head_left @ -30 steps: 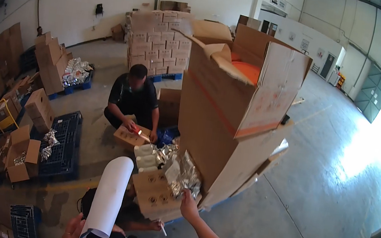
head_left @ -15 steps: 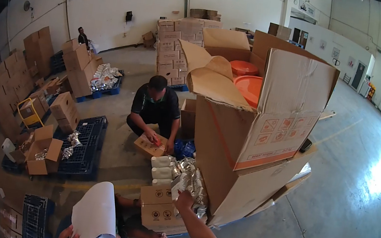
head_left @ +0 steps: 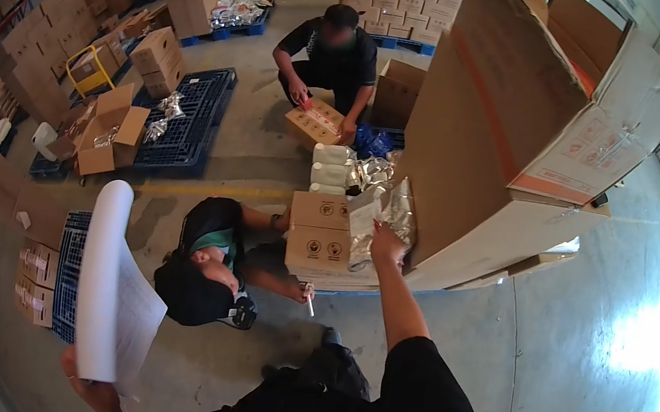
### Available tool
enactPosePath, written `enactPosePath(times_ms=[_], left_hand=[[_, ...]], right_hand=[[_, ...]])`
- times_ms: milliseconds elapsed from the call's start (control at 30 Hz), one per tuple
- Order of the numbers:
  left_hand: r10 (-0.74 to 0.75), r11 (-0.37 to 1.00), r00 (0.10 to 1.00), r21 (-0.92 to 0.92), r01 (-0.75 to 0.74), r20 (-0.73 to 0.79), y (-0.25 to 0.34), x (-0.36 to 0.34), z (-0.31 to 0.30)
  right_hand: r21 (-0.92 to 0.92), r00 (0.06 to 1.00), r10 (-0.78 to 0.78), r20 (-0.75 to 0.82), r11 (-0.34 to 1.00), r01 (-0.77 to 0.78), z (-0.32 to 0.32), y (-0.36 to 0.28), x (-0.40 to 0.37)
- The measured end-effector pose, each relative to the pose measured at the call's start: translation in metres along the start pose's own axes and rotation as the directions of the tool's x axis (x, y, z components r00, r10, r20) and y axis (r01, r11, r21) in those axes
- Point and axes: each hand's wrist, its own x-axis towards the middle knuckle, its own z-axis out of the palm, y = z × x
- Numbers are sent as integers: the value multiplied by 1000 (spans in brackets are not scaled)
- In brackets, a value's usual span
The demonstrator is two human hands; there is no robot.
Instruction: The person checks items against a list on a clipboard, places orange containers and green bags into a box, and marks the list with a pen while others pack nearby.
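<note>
My left hand (head_left: 83, 384), at the lower left, grips a sheaf of white paper (head_left: 101, 274) whose upper part curls over into a roll. Further forward, my right hand (head_left: 389, 247) reaches to the pile beside the tall carton, its fingers closed on a silver foil pouch (head_left: 365, 221) with a pale label. Another shiny silver pouch (head_left: 403, 208) stands just behind my fingers. Left of the pouches is a closed brown carton (head_left: 317, 234). White plastic jugs (head_left: 331, 165) lie behind it.
A crouching co-worker (head_left: 331, 57) holds a red tool on a carton (head_left: 315, 124). Close below me, another person (head_left: 211, 261) in a black cap holds a white marker-like stick (head_left: 310, 305). The tall carton (head_left: 476, 143) rises at right. Blue pallets (head_left: 189, 121) lie left.
My view has tilted down, bringing both co-workers, my legs and the floor further into sight. The paper in my left hand is now curled into a roll. My right hand remains at the pouches.
</note>
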Motion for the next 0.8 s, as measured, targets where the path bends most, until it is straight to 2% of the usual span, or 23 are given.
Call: enactPosePath(times_ms=[33,67,100,167,200,233,267,300,333,367,433,467,533,567,600,633,667,733,800], left_hand=[[-52,995,998,82,55,-39,-9,0,-13],[-101,980,992,164,113,-81,-13,-1,-28],[-308,939,951,168,301,17,-15,-2,-46],[-329,920,943,238,312,39,-24,-9,-70],[-340,904,938,297,307,65,-32,-11,-80],[-282,891,958,384,243,48,-47,-21,-90],[-284,885,957,399,240,55,-65,-33,-106],[-295,824,953,521,221,62,-84,-47,-122],[-310,751,948,628,204,63,-101,-58,-132],[-321,744,945,634,210,64,-114,-68,-138],[-550,640,831,681,355,84,-132,-86,-154],[-570,621,816,698,357,90,-142,-95,-160],[-576,716,806,560,416,137,-174,-113,-157],[-600,705,788,558,437,140,-188,-117,-151],[-610,768,758,406,495,229,-202,-117,-144],[-599,801,734,242,548,319,-212,-111,-134],[-600,800,731,244,548,326,-219,-102,-122],[-544,829,708,157,537,450,-230,-78,-90],[-493,846,694,103,523,524,-246,-48,-55]], right_hand=[[-159,992,-45,-120,987,26,10,8,-6],[-384,927,-259,-269,912,143,-3,9,-20],[1,947,-25,-320,1000,27,-14,8,-41],[-276,885,-43,-463,956,-98,-8,15,-48],[-183,928,109,-357,966,-184,-8,20,-43],[-101,939,255,-229,954,-284,-8,22,-35],[11,931,312,-189,949,-316,-17,17,-37],[121,919,366,-147,929,-351,-25,12,-38],[116,921,363,-142,930,-348,-19,10,-34],[70,936,299,-188,954,-291,-11,8,-30],[-3,953,215,-211,975,-221,0,2,-26],[-59,960,153,-234,983,-171,5,0,-28],[-132,967,84,-239,984,-118,19,-1,-37],[-150,960,75,-270,982,-119,28,-3,-36],[-167,951,67,-302,978,-122,36,-4,-38],[-141,965,136,-224,975,-170,20,-26,-57],[-146,965,140,-221,974,-175,24,-27,-62],[-154,977,160,-142,971,-181,35,-27,-70],[-163,969,203,-141,961,-225,30,-41,-88]])
